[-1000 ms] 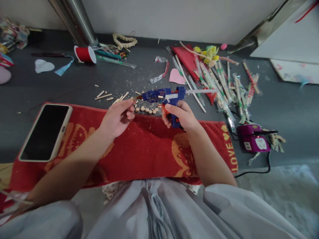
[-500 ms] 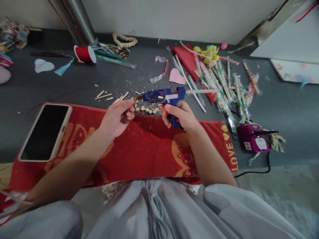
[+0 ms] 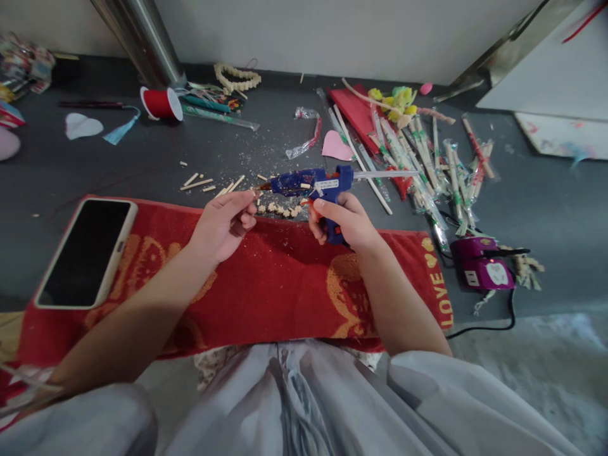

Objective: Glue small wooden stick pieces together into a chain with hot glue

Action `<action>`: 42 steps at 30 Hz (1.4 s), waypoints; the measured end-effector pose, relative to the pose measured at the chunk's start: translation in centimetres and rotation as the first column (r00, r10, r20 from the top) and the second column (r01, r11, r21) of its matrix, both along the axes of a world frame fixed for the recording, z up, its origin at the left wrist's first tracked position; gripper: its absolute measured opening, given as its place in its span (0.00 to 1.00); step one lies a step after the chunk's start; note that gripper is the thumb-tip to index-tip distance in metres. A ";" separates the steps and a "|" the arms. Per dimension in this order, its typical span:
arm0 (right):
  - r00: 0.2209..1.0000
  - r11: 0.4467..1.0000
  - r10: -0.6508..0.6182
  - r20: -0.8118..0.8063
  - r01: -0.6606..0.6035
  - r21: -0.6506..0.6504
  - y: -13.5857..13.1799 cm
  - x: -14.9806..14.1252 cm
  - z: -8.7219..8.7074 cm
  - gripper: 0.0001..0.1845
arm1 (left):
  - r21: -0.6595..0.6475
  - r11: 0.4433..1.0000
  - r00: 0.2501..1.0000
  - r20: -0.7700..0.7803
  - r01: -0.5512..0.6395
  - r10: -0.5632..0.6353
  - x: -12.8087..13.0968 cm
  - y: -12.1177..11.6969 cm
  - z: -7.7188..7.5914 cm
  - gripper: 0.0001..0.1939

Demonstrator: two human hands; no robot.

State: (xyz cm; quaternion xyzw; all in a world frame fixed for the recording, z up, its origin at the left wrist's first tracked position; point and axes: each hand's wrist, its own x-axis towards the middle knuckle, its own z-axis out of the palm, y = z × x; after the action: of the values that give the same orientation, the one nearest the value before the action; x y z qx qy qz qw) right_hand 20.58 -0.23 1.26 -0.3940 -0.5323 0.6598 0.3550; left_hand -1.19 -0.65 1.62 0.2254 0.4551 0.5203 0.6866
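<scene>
My right hand [image 3: 342,220] is wrapped round the handle of a blue hot glue gun [image 3: 299,182], its nozzle pointing left. A clear glue stick [image 3: 387,174] sticks out of the gun's rear. At the nozzle tip, my left hand [image 3: 227,221] pinches something small and pale that the fingertips mostly hide. Just beyond the hands lies a curved row of small pale wooden pieces [image 3: 284,209]. Short wooden sticks [image 3: 234,183] and crumbs are scattered beside it on the dark table [image 3: 156,158].
A red towel [image 3: 285,285] lies along the front edge, with a phone [image 3: 88,253] on its left end. Wrapped sticks [image 3: 418,152] pile up at right, near a purple power socket block [image 3: 482,263] with a black cable. A red thread spool [image 3: 161,103] stands by a metal post [image 3: 142,44].
</scene>
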 end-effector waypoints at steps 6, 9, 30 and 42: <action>1.000 1.000 -0.008 0.007 0.008 -0.008 -0.1 0.0 0.0 0.25 | 0.007 1.000 1.000 0.011 -0.007 0.007 0.0 0.0 0.0 0.11; 1.000 1.000 -0.007 0.007 0.007 -0.009 0.0 0.0 0.0 0.25 | 0.007 1.000 1.000 0.003 -0.009 0.009 0.0 -0.1 0.0 0.11; 0.999 1.000 0.008 0.031 -0.009 0.011 0.0 0.2 -0.2 0.25 | 0.019 0.999 0.999 -0.034 -0.039 0.039 0.0 0.0 0.1 0.12; 0.999 1.000 0.023 0.026 -0.024 0.021 0.0 0.1 0.0 0.24 | 0.019 0.999 0.999 -0.021 -0.040 0.041 -0.2 0.1 -0.3 0.10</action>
State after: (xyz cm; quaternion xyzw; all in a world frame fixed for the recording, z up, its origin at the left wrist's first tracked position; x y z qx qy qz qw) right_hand 20.66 -0.27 1.28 -0.3924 -0.5484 0.6532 0.3445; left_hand -1.35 -0.53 1.33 0.2280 0.4622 0.5357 0.6688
